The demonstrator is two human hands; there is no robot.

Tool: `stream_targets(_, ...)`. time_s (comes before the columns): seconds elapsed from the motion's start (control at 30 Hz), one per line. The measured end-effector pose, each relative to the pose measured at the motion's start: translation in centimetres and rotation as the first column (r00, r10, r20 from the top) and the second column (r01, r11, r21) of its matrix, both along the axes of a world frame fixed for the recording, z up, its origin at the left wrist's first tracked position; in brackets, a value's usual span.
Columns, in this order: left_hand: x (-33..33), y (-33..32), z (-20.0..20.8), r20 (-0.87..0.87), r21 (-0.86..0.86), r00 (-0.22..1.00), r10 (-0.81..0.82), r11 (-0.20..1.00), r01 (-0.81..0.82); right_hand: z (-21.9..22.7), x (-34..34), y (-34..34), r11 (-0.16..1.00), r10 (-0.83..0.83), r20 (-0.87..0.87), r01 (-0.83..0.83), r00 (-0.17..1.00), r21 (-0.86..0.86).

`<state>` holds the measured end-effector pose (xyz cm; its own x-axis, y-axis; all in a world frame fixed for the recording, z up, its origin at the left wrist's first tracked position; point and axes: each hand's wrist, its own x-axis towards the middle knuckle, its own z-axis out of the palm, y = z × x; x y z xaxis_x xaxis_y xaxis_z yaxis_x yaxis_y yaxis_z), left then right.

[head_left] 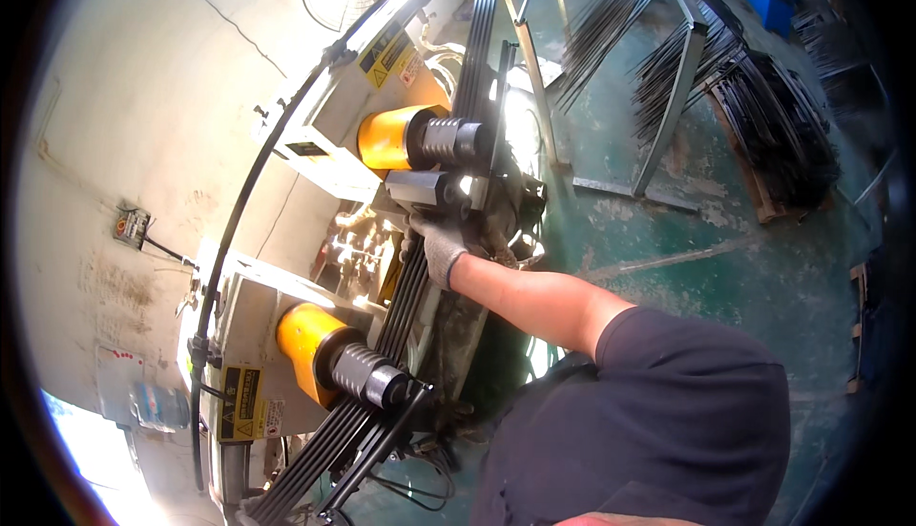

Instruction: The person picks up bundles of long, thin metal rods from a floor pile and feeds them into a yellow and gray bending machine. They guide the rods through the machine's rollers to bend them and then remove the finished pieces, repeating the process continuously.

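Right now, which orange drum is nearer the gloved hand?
The upper drum, just beyond the grey block above the gloved hand; the lower drum sits farther off, down-left in view.

Honestly can't make out the fingertips of the gloved right hand (442, 245), and the black bars (405, 303) run off up top.

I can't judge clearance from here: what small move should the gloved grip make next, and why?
I'd probably ease the gloved grip slightly along the black bars, away from the dark grey block: it sits close beside that block, a ribbed roller lies just beyond, and whether it is closed around the bars is unclear.
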<state>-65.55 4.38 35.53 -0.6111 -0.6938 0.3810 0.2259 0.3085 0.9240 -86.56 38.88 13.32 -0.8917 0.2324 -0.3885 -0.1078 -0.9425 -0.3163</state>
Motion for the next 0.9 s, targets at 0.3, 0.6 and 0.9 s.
stream_targets(0.3,-2.6,2.8,6.7,0.03,-0.198,0.997,-0.069,0.977,0.073,0.3,0.1,0.3,1.0,-0.029,0.007,0.029,1.0,0.012)
stream_targets(0.6,-8.1,7.6,9.1,0.016,-0.323,0.972,-0.233,0.919,0.226,1.1,0.7,0.1,1.0,0.002,0.007,-0.002,1.0,0.019)
stream_targets(0.9,-10.4,10.9,8.7,0.112,-0.444,0.963,-0.245,0.854,0.269,2.2,1.5,-0.3,0.996,-0.048,0.027,0.046,0.998,0.082)
